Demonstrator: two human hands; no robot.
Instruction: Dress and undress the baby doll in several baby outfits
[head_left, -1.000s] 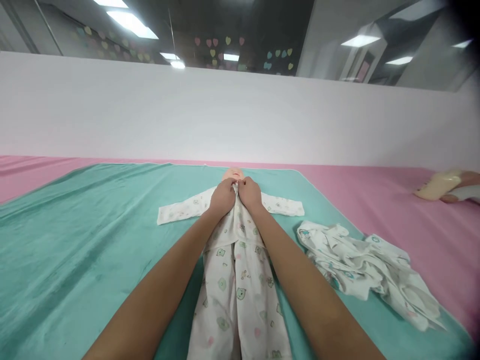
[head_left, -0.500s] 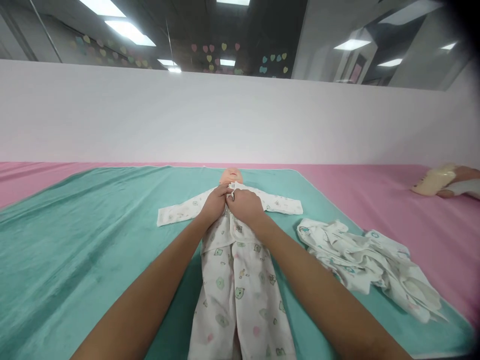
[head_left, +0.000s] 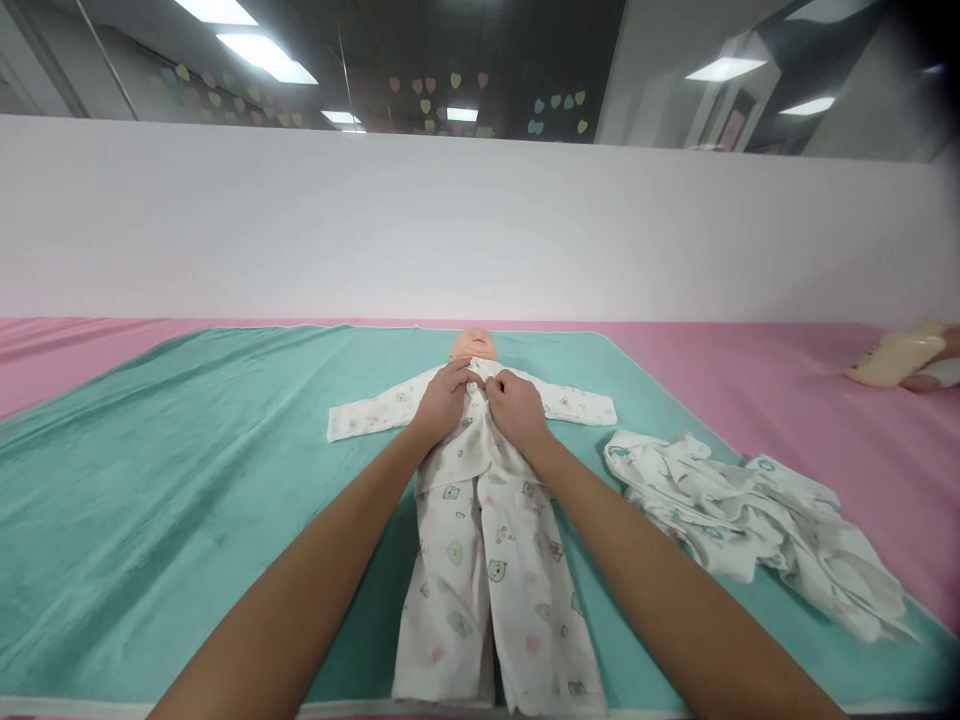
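Note:
A baby doll (head_left: 474,344) lies on its back, dressed in a white printed baby shirt (head_left: 456,455) and matching trousers (head_left: 457,590). Its sleeves stretch out to both sides. At the chest, my left hand (head_left: 444,398) is closed on the left side of the shirt's front, close under the neck. My right hand (head_left: 517,405) pinches the shirt's front edge just to the right of it. A small gap with white cloth shows between the two hands. The fingertips partly hide the fastening there.
A crumpled heap of white printed cloth (head_left: 750,510) lies to the right on the teal blanket (head_left: 225,480). Under the blanket is a pink sheet (head_left: 787,390). At the far right a beige doll-like part (head_left: 892,357) shows. A white wall (head_left: 450,225) stands behind.
My hands have drawn slightly apart at the chest, the right one moving right with the shirt's edge. The view has shifted a little, showing the trouser hems.

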